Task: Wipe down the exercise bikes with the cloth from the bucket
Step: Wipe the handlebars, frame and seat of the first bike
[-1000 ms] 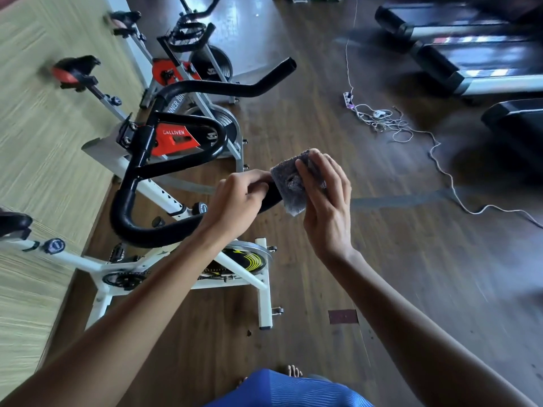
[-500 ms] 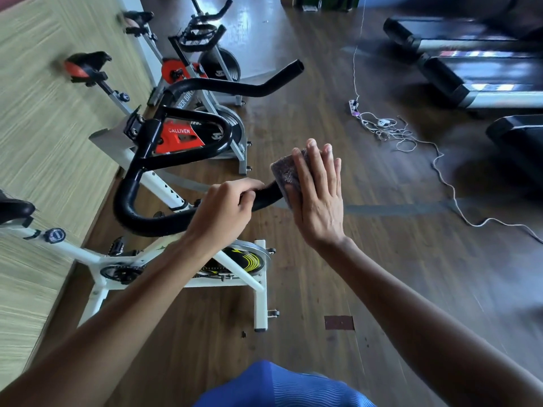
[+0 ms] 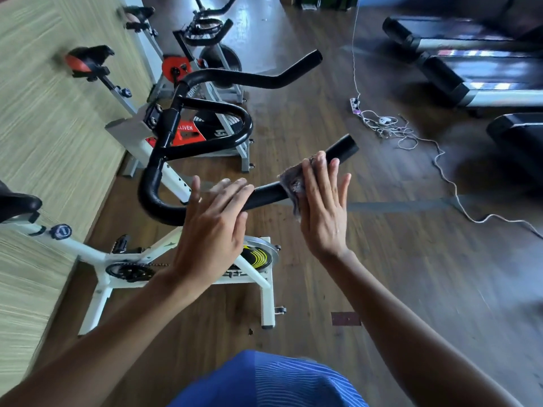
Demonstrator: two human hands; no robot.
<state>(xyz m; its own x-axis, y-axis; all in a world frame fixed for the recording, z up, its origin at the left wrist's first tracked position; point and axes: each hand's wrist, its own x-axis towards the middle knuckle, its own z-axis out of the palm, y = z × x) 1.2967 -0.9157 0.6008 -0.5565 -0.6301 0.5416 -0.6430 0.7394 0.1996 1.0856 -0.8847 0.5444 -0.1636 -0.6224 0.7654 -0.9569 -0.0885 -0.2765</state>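
A white exercise bike [image 3: 182,268] stands just in front of me, its black handlebar [image 3: 264,193] reaching right across the view. My right hand [image 3: 323,207] lies flat with straight fingers and presses a grey, dirty cloth [image 3: 292,180] against the near handlebar arm, a little short of its free end [image 3: 346,145]. My left hand [image 3: 214,224] hovers open over the same arm further left, fingers straight, and seems just off the bar. No bucket is in view.
Two more bikes stand behind along the left wall: one with a red panel [image 3: 188,133] and one further back [image 3: 211,33]. Treadmills [image 3: 470,71] line the right side. A power strip with tangled white cable [image 3: 388,124] lies on the wooden floor.
My left hand has let go of the handlebar and opened. My right hand with the cloth has slid back from the bar's tip, which now shows bare.
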